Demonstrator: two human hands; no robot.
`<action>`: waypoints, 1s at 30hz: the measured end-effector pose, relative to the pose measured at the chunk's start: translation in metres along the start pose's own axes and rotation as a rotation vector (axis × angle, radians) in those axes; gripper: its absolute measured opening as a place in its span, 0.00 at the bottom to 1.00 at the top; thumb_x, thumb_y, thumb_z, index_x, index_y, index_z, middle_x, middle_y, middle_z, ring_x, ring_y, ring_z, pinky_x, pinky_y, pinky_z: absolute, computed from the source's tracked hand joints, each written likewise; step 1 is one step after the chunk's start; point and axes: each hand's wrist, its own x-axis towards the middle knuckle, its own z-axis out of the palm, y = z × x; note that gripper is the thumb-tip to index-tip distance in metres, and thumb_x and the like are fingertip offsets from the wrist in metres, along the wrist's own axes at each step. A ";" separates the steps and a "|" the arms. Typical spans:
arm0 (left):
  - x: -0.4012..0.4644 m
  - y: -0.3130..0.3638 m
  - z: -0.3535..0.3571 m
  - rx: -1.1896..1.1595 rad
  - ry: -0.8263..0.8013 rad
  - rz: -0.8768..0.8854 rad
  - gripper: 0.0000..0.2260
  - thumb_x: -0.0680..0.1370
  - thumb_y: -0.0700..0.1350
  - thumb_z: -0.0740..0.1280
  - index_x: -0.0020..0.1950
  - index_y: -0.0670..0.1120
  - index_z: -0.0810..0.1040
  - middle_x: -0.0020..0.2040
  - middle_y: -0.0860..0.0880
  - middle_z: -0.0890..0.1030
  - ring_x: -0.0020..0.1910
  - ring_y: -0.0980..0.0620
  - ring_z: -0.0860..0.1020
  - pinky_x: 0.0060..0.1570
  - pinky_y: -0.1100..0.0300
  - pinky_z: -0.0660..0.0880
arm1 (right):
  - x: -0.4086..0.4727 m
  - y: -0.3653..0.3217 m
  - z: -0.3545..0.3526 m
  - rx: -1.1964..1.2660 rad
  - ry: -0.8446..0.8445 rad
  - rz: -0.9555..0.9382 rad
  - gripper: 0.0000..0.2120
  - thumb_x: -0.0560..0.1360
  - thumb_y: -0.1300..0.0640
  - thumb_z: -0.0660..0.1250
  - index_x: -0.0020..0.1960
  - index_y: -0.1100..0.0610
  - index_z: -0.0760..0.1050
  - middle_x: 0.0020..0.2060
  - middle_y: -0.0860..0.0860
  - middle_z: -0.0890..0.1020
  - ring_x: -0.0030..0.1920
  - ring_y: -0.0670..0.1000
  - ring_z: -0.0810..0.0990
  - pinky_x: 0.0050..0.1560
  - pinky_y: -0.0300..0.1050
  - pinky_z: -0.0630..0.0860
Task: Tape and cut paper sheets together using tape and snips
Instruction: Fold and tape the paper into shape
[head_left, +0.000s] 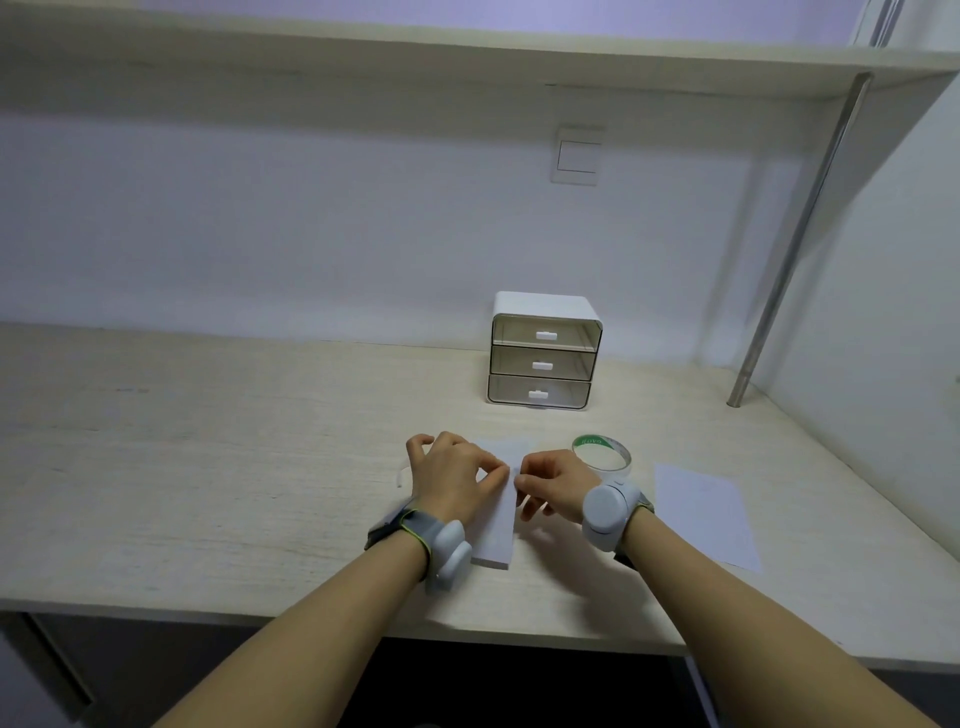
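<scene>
White paper sheets lie on the desk in front of me, partly hidden under both hands. My left hand rests on the sheets' left side, and its thumb and forefinger pinch at the paper's right edge. My right hand meets it there, fingers curled and pinching the same spot; a small tape piece may sit between the fingertips, too small to tell. A roll of clear tape with a green-and-white core lies just behind my right hand. A pale curved object, possibly the snips, pokes out left of my left hand.
Another white paper sheet lies flat to the right. A small white three-drawer organiser stands at the back of the wooden desk. A metal shelf pole rises at the back right, under a shelf overhead.
</scene>
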 end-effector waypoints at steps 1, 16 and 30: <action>0.000 -0.001 0.000 -0.025 0.001 -0.016 0.13 0.78 0.57 0.61 0.48 0.56 0.84 0.51 0.56 0.83 0.60 0.57 0.71 0.62 0.52 0.54 | 0.000 0.000 0.000 -0.003 -0.001 -0.004 0.12 0.77 0.64 0.61 0.36 0.57 0.72 0.37 0.56 0.80 0.24 0.42 0.79 0.27 0.32 0.71; 0.001 0.003 0.002 0.160 0.003 0.093 0.14 0.80 0.54 0.58 0.50 0.54 0.83 0.50 0.54 0.83 0.59 0.55 0.73 0.61 0.52 0.48 | 0.000 0.001 0.000 -0.007 -0.012 0.032 0.12 0.77 0.63 0.61 0.35 0.56 0.71 0.35 0.53 0.81 0.26 0.43 0.80 0.29 0.39 0.68; -0.005 -0.081 -0.011 -0.042 -0.015 -0.525 0.12 0.77 0.43 0.54 0.38 0.49 0.74 0.33 0.51 0.75 0.39 0.46 0.73 0.47 0.53 0.57 | 0.002 0.016 0.000 0.243 0.096 0.234 0.14 0.78 0.69 0.57 0.34 0.62 0.68 0.32 0.59 0.77 0.19 0.52 0.78 0.20 0.39 0.74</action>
